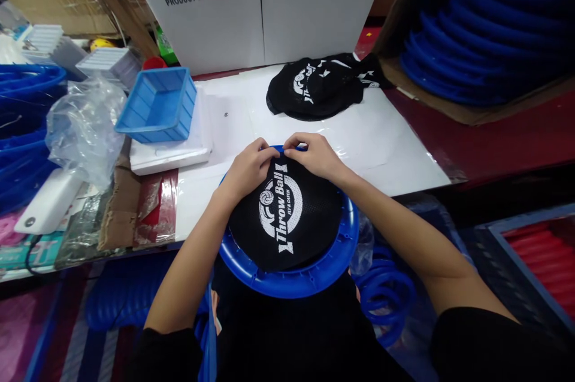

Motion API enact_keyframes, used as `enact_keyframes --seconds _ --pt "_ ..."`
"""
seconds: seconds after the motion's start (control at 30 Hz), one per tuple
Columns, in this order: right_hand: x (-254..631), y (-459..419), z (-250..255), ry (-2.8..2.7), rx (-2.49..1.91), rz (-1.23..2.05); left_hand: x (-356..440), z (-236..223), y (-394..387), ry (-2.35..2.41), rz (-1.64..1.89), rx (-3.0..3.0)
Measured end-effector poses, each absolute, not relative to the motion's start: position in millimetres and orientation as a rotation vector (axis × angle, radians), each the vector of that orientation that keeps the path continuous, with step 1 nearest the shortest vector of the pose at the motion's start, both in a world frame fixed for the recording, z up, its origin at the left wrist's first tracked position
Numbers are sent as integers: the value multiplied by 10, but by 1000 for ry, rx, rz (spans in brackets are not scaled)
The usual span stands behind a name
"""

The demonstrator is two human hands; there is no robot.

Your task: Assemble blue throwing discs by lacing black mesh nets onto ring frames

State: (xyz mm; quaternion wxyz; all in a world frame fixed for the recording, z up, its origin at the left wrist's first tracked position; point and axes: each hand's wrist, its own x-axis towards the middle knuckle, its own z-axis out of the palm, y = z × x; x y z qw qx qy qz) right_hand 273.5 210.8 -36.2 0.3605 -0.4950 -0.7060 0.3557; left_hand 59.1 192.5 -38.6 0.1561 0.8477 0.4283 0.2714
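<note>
A blue plastic ring (287, 286) leans between my body and the table edge. Over its opening lies a round black mesh cloth (314, 214) printed "Throw Ball" in white. At the far rim, my left hand (254, 166) pinches the cloth's edge. Close beside it, my right hand (314, 154) pinches the same edge, thumb and fingers together. The near part of the ring shows uncovered, with small pegs along it. Farther back on the white board rests a stack of similar black mesh cloths (321, 85).
A blue bin (157, 103) stands on a white slab at the left, near a clear plastic bag (85, 124) and a white device (51, 202). White cartons (215, 29) block the back. A box at upper right holds blue rings (485, 41). More blue rings (386, 292) lie below the table.
</note>
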Motion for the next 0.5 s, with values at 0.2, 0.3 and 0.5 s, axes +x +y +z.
enact_keyframes --seconds 0.2,0.3,0.5 --pt "2729 2087 -344 -1819 -1292 902 590 -400 1914 1290 698 2486" --pt "2734 2085 -353 -1826 -1293 893 584 -381 1899 1304 630 2542" --pt "2768 2078 -365 -1849 -1269 893 598 -331 1858 1353 477 2610"
